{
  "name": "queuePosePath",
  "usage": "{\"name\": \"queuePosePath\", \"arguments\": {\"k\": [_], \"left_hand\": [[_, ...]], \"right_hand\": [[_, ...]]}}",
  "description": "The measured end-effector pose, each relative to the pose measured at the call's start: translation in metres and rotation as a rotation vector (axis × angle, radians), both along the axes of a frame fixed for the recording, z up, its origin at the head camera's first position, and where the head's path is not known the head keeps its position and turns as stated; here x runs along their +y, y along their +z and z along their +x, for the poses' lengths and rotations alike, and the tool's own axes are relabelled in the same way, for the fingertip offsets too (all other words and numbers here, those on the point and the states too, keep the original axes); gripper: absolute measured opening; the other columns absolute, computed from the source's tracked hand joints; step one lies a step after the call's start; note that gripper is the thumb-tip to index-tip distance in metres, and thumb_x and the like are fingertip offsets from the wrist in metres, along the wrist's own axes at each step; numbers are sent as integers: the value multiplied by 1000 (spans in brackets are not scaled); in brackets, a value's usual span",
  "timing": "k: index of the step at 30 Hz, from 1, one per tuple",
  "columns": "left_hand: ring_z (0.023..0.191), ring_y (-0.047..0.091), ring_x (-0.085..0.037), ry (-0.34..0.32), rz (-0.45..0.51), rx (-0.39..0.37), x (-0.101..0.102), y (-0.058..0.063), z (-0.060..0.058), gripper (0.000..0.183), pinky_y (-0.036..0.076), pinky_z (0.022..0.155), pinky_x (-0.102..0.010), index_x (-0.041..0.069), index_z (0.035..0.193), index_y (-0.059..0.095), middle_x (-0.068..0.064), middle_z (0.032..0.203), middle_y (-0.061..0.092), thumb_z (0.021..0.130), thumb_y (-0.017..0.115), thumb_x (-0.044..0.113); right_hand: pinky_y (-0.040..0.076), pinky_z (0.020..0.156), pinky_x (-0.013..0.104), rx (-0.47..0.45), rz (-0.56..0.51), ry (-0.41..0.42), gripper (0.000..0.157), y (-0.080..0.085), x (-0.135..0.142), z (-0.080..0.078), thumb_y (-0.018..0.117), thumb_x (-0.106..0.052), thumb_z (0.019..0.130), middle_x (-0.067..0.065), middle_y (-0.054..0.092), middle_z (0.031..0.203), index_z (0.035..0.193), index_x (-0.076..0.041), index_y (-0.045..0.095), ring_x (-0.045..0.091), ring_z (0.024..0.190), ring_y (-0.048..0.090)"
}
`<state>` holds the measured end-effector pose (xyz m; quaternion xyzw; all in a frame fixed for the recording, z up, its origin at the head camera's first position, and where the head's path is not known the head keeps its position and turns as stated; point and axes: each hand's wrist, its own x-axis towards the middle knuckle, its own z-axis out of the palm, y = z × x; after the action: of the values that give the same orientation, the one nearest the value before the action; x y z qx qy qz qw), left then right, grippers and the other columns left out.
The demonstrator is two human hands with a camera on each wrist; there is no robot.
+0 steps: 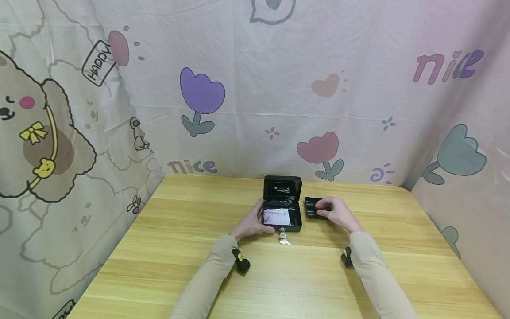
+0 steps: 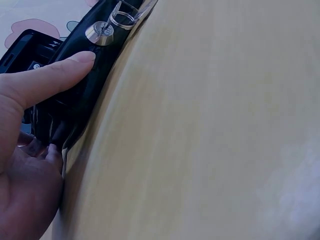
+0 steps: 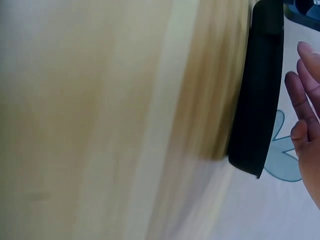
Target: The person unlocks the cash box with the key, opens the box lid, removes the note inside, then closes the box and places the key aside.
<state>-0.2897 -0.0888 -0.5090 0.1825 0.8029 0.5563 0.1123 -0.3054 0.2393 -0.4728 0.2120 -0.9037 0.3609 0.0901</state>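
An open black cash box (image 1: 295, 228) stands on the table with its lid (image 1: 283, 179) raised. Pale printed paper, perhaps banknotes (image 1: 276, 217), lies inside. Keys on a ring (image 1: 284, 242) hang from the lock (image 2: 100, 33) on its front. My left hand (image 1: 252, 223) grips the box's left front corner, thumb along the front and fingers at the side. To the right of the box is a black compartment tray (image 1: 312, 213). My right hand (image 1: 338, 212) is over the tray's right part, its fingers loosely bent. In the right wrist view they appear apart from the tray (image 3: 257, 95), holding nothing visible.
The light wooden table (image 1: 191, 266) reaches to a printed cloth backdrop (image 1: 247, 88) behind and at both sides. A dark wrist camera (image 1: 241, 262) is strapped on the left sleeve, and another (image 1: 347, 258) on the right.
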Motion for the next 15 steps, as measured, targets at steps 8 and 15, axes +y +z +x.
{"name": "queuePosePath", "arguments": {"k": [8,15], "left_hand": [[155,16,-42,0,-5,3,0,3,1,124,18,128,-50,-3,160,3,-24,168,4,71,89,9],[156,15,-39,2,3,-10,0,3,1,125,19,128,-47,0,161,4,-20,170,4,71,90,9]], "right_hand": [[56,93,52,9,-13,23,16,3,-14,7,78,-2,83,13,75,99,98,-2,76,31,97,69],[58,93,46,29,1,81,19,5,-32,11,78,-2,83,11,76,102,102,-1,76,30,99,70]]}}
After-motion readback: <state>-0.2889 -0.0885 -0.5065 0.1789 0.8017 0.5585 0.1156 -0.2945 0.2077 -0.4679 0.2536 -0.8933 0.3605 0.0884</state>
